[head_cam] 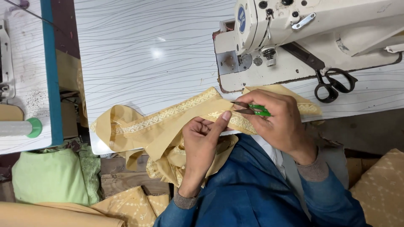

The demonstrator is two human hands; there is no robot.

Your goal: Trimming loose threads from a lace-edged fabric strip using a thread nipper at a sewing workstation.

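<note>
- left hand point(202, 141) pinches yellow embroidered fabric point(168, 120) at desk point(139, 50) edge
- right hand point(275, 120) closed round green thread snips point(252, 108), blades touching fabric just beside left fingertips
- sewing machine point(303, 38) behind

White wavy-lined table point(147, 50): sewing machine point(303, 38), black scissors point(332, 84), tan embroidered fabric point(160, 122) on it.

The cream-coloured industrial sewing machine point(320, 38) runs off the top and right picture edges, its needle area too small to make out. The right hand point(280, 122) covers most of the green-handled thread snips point(252, 109); only the blade tips and a bit of green show. The mustard yellow embroidered fabric point(168, 122) drops below the white wavy-lined table's point(147, 50) near edge, hidden behind the left hand point(202, 145). A white thread cone with green base point(19, 128) is cut off at left.
</note>
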